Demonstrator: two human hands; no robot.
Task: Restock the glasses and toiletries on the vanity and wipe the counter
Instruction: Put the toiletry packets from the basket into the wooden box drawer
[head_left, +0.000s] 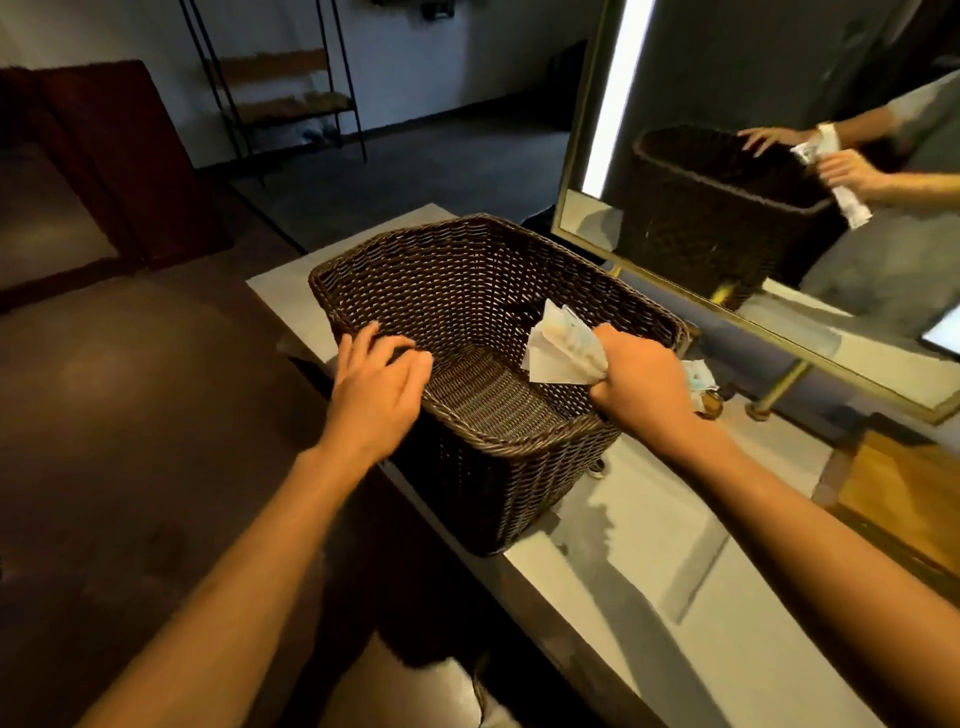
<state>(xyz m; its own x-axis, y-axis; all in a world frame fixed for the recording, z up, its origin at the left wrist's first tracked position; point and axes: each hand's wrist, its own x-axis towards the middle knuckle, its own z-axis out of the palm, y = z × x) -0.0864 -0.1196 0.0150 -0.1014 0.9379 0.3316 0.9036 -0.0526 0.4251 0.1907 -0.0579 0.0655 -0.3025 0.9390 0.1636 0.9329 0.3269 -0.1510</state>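
A dark brown wicker basket (467, 270) stands on the pale grey vanity counter (649, 561), and its inside looks bare. My left hand (376, 387) rests on the basket's near left rim, fingers curled over the edge. My right hand (641, 382) is closed around a bunch of white toiletry packets (558, 348), held over the basket's right side. More white packets (698, 374) lie on the counter just behind that hand.
A gold-framed mirror (779, 322) with a lit strip stands behind the counter on small brass feet and reflects the basket and both hands. A wooden tray (904, 493) sits at the right. Dark floor and a metal shelf rack (280, 88) lie to the left.
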